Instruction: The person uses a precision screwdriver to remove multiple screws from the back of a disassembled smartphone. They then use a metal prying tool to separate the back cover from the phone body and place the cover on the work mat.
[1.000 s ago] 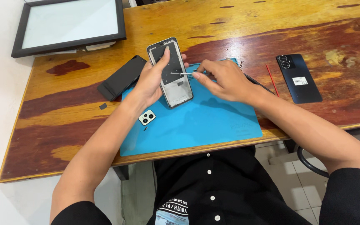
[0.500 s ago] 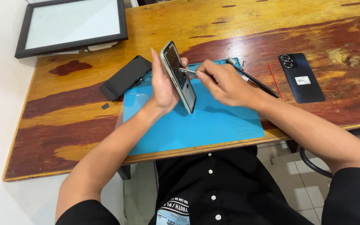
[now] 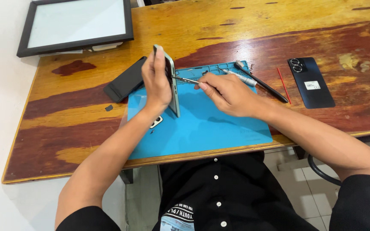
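From the head view, we have now tipped the opened phone point(image 3: 171, 81) up onto its lower edge on the blue mat point(image 3: 202, 128), where a second ago it lay flat; our left hand point(image 3: 156, 81) grips it upright. Our right hand point(image 3: 228, 92) pinches thin tweezers point(image 3: 185, 79), their tip reaching into its inner face. At 3 o'clock lie a screwdriver point(image 3: 240, 78) and dark phone point(image 3: 311, 82); toward 6 o'clock bare mat runs to the table edge point(image 3: 108, 167).
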The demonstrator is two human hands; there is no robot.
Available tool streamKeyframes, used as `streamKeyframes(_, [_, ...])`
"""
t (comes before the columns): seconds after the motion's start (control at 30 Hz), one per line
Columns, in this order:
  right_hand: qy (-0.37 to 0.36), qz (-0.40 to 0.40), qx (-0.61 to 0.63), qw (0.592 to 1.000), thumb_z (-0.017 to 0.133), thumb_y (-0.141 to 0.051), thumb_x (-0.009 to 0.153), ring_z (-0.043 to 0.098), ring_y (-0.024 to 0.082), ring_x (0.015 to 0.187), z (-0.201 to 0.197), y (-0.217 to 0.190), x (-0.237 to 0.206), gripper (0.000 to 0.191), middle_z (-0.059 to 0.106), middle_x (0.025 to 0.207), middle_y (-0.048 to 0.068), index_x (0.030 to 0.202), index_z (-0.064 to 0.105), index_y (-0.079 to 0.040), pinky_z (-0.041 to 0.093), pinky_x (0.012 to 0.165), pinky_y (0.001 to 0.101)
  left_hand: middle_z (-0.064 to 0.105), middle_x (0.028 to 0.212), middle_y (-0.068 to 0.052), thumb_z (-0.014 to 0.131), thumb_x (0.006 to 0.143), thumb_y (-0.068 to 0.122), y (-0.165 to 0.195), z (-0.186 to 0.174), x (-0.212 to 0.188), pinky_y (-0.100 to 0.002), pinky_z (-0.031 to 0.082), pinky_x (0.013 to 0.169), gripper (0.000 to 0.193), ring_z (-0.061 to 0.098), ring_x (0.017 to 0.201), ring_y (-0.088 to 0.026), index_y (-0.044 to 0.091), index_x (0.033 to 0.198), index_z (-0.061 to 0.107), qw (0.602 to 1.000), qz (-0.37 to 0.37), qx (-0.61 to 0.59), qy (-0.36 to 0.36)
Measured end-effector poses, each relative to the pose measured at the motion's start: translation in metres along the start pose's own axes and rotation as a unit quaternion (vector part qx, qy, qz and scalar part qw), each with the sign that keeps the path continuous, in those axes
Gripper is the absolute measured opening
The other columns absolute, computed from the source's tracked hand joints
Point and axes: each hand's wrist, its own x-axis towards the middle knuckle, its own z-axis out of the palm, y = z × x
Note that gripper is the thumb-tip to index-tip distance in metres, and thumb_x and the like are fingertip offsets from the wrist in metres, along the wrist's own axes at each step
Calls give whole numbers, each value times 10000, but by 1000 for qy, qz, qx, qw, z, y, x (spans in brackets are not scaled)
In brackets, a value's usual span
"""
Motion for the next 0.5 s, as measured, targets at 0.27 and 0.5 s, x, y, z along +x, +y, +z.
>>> streamKeyframes(0.27, [16,24,-10,1000,523,-133,1083,552,209,514,-1,6,0,181,535,608,92,1074,658,-13,410,519,355,587,716,-57,298,1132,425,7,-5,9,-342,427,653,569,539,664,-166,22,815,545,996,19,88,2])
streamKeyframes(0.5, [16,51,1,999,515,-148,1088,524,201,492,1,9,-1,187,508,584,90,1070,647,-17,392,508,356,591,728,-76,303,1128,412,1,-7,11,-359,424,642,563,528,665,-185,7,821,545,997,-2,70,12])
